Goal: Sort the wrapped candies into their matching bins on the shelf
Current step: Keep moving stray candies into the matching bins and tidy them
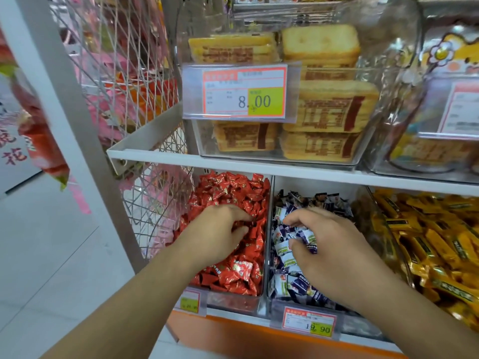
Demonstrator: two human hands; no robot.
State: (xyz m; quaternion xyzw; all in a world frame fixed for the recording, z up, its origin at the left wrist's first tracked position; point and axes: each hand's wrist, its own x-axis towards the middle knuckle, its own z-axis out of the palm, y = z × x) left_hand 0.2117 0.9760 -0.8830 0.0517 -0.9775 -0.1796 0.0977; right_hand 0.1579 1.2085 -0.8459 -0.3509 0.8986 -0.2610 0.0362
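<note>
Left hand (220, 229) amid red candies (241, 275), right hand (334, 250) perhaps gripping blue-white candies (285, 257).

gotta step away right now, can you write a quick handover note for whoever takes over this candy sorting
Left hand: in the red candy bin, fingers curled down onto the red candies; whether it has a grip on one cannot be told.
Right hand: in the middle bin, fingers curled round a few blue-and-white candies.
Gold candies fill the bin to the right, untouched.
Done: each bin shows mostly one colour.
Left: check both handfuls for strays, drop them where they match, then look through the gold bin.
</note>
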